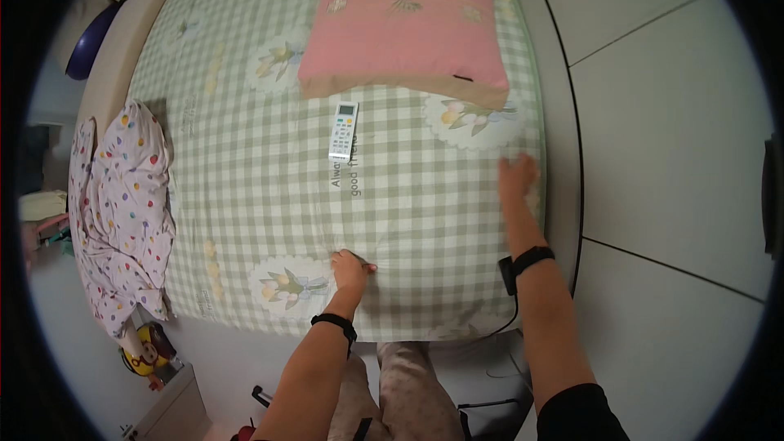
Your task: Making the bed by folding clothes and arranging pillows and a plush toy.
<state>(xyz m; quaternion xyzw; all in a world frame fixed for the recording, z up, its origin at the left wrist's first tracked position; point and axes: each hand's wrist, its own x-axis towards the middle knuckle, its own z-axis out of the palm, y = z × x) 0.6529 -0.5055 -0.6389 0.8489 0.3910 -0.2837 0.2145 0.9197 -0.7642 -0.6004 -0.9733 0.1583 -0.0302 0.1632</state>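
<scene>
A green-and-white checked bed sheet (429, 214) with printed flower bouquets covers the bed before me. My left hand (350, 269) rests on it near the front, fingers bent down and thumb out to the right. Small creases run out from around that hand; whether it pinches the cloth or presses on it is unclear. Over the sheet's right edge is my right hand (519, 176), blurred, its fingers partly curled. No object shows in it. A white remote control (344, 131) lies farther up the bed, between a pink pillow (404, 24) and my left hand.
Polka-dot fabric (131, 208) drapes over the beige padded board (128, 55) on the left, with a dark blue ball (92, 43) beyond. Pale panels (661, 147) flank the right side. A black cable (511, 315) hangs from a small box by my right wrist.
</scene>
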